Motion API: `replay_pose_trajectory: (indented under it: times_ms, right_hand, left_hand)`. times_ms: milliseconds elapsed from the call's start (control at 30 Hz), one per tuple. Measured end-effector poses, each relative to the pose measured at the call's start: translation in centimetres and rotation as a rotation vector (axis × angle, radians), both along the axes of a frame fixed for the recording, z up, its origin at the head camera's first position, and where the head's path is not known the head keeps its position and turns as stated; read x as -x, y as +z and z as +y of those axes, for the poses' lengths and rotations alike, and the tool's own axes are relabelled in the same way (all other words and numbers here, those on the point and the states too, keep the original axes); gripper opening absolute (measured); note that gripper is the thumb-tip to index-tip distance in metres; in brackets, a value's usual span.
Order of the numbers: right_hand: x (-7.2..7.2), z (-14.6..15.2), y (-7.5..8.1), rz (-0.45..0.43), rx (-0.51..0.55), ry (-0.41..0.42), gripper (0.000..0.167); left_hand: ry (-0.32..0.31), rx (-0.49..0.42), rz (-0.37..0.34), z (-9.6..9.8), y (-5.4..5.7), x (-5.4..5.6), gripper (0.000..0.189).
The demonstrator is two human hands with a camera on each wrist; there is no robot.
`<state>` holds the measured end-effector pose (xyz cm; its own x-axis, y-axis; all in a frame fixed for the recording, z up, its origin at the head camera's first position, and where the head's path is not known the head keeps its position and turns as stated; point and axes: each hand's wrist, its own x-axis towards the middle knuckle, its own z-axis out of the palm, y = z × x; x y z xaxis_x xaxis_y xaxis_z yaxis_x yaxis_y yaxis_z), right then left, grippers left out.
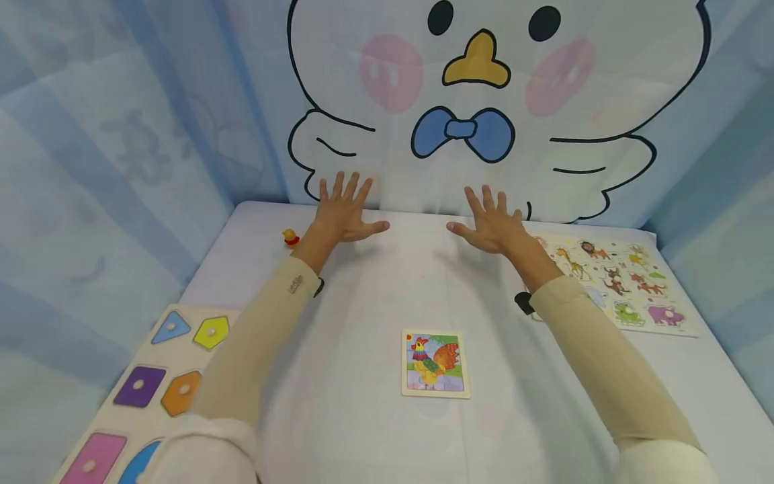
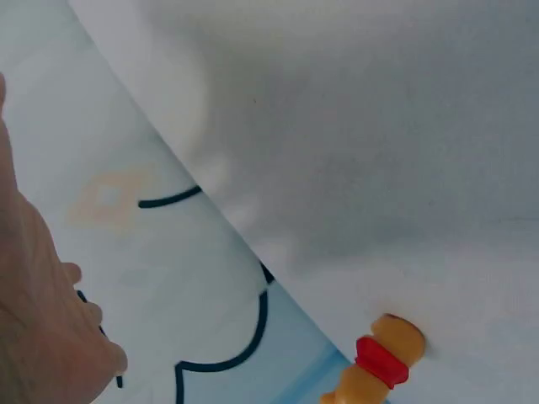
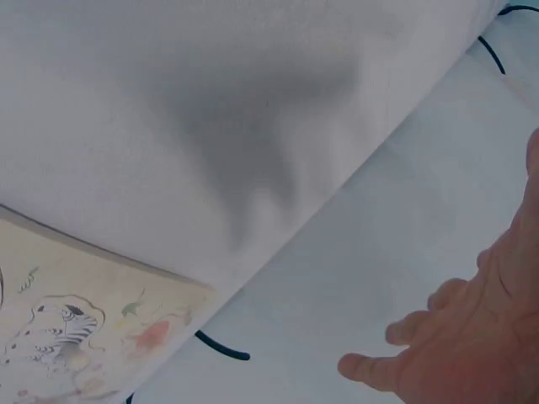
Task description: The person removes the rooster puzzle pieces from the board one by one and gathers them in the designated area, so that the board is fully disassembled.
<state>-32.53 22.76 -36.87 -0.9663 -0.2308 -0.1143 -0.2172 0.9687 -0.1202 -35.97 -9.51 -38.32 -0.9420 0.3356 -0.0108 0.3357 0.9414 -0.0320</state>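
Observation:
Both hands are stretched forward over the far part of the white table, fingers spread, holding nothing. In the head view the left hand (image 1: 345, 214) is raised near the back edge, its thumb pointing right. A small yellow figure with a red shirt (image 1: 291, 237) lies beside the left wrist; the left wrist view shows the same toy figure (image 2: 379, 362) at the bottom. Opposite, the right hand (image 1: 492, 223) hovers left of the animal puzzle board (image 1: 683, 329), with its forearm covering part of that board. Nearer the front, between the forearms, lies a square rooster puzzle (image 1: 435, 363).
At the left front a wooden shape board (image 1: 151, 349) with knobbed coloured pieces is partly covered by the left sleeve. Behind the table hangs a curtain (image 1: 387, 175) with a cartoon bird; more patterned cloth hangs at both sides.

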Motion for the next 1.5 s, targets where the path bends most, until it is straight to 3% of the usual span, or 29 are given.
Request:
replay_pose_trajectory:
  times_ms: [100,167,300,400,533,633,733,900,1233,1500]
  right_hand:
    - [-1.0,-0.4,-0.7,0.012,0.046,0.075,0.088]
    - [-2.1,-0.8,-1.1,0.015,0.106,0.139,0.078]
    - [-4.9,-1.8,-1.8,-0.002,0.286,0.266,0.054]
    - [-7.0,-2.6,-2.3,-0.045,0.411,0.389,0.037]
    - [-9.5,-3.8,-3.2,-0.153,0.466,0.536,0.024]
    - [-10.8,-4.6,-3.9,-0.235,0.461,0.578,0.02]
    - [-11.5,-5.3,-4.4,-0.279,0.453,0.595,0.018]
    - [-11.8,-6.0,-5.1,-0.282,0.436,0.629,0.019]
    - [-12.0,-6.4,-5.5,-0.269,0.421,0.677,0.02]
    - [-12.0,-6.5,-5.3,-0.302,0.427,0.666,0.016]
  left_hand:
    - [-0.051,-0.003,0.004,0.2,0.0,-2.0,0.098]
    - [-0.097,-0.013,-0.01,0.6,0.2,-4.5,0.084]
    - [-0.214,-0.093,-0.109,2.0,0.9,-11.3,0.055]
    - [-0.357,-0.173,-0.204,3.5,0.9,-16.6,0.048]
    - [-0.594,-0.178,-0.206,5.3,-0.7,-22.0,0.051]
    - [-0.693,-0.129,-0.161,6.3,-2.3,-24.4,0.057]
    - [-0.704,-0.071,-0.136,6.9,-3.4,-25.5,0.062]
    - [-0.676,-0.001,-0.138,7.0,-4.1,-26.1,0.069]
    - [-0.676,0.023,-0.178,6.6,-4.1,-26.3,0.073]
    - [-0.69,0.066,-0.167,6.9,-4.2,-26.4,0.075]
